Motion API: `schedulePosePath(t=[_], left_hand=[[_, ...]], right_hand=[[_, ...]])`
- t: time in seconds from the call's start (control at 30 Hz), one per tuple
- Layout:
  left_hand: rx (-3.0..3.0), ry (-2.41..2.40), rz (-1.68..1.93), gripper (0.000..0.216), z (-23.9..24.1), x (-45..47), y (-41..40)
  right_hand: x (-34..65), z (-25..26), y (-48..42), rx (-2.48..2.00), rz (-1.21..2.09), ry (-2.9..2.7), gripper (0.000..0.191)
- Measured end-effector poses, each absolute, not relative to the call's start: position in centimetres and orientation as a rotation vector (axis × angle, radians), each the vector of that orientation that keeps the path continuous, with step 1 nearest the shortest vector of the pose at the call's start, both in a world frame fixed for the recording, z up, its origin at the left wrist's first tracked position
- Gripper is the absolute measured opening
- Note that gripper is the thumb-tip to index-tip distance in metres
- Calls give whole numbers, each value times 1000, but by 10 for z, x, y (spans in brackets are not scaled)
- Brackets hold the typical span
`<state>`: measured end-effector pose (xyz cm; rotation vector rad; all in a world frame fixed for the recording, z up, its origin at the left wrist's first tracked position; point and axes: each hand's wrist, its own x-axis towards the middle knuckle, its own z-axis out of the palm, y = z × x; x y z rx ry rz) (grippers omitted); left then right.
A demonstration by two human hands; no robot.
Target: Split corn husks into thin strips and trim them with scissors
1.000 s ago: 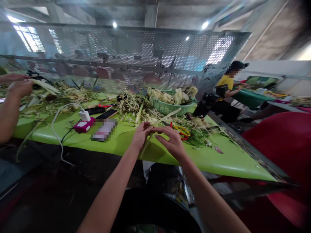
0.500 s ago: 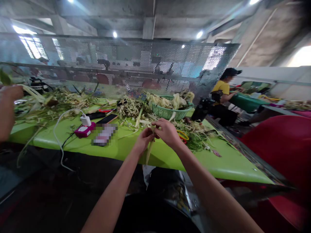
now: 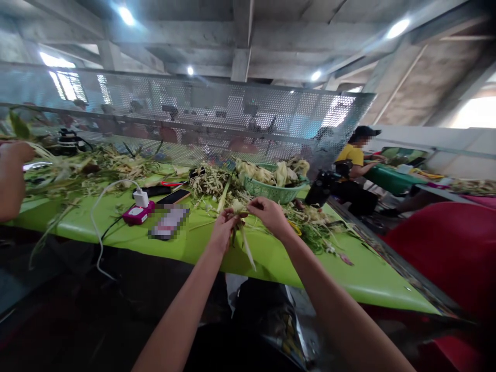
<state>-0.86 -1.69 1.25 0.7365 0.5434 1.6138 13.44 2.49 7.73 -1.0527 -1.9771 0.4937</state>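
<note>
My left hand (image 3: 222,231) and my right hand (image 3: 268,214) meet over the near edge of the lime green table (image 3: 271,258). Both are closed on a pale green leafy stalk (image 3: 243,237). Its top shows between my fingers and its long strips hang down toward the table edge. A green plastic basket (image 3: 273,191) heaped with pale husks stands just behind my hands. Loose husks and trimmings (image 3: 211,181) are piled around it.
A pink device with a white charger and cable (image 3: 136,213), two phones (image 3: 172,197) and a blurred flat item (image 3: 168,223) lie at left. Another person's arm (image 3: 11,175) is at far left. A perforated metal screen (image 3: 194,113) backs the table. A seated person in yellow (image 3: 354,160) is at right, beside a red chair (image 3: 445,248).
Both hands have lifted slightly and drawn together on the stalk. Its strips now hang lower and to the right. The camera has tilted upward.
</note>
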Motion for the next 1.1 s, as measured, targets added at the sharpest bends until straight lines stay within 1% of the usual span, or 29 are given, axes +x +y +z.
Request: schedulePosePath(t=[0.1,0.27,0.47,0.63,0.73,0.8,0.9,0.97,1.1], left_hand=[[765,551,1593,43,14,-7,-17],[885,502,1616,45,14,-2,-20],[1000,512,1682,42,13,-2,-20],[1047,527,1690,43,9,-3,-16],[1033,538,1725,39,6,-4,-13],[1012,528,1752,37,4,-4,-11],[990,547,1784,37,4,-2,-9],[1001,552,1805,35,5,1,-8],[1015,543,1876,28,5,4,-8]], right_hand=[[128,76,26,-1068,604,-2037,19],[111,74,30,-1016,894,-1890,9],[103,75,33,-1051,973,-1869,4],[103,76,32,-1065,923,-1900,9],[105,79,29,-1048,714,-1901,16],[107,83,25,-1005,635,-1901,18],[108,88,18,-977,705,-1937,20],[106,89,10,-916,699,-1987,21],[96,84,-12,-704,507,-2070,26]])
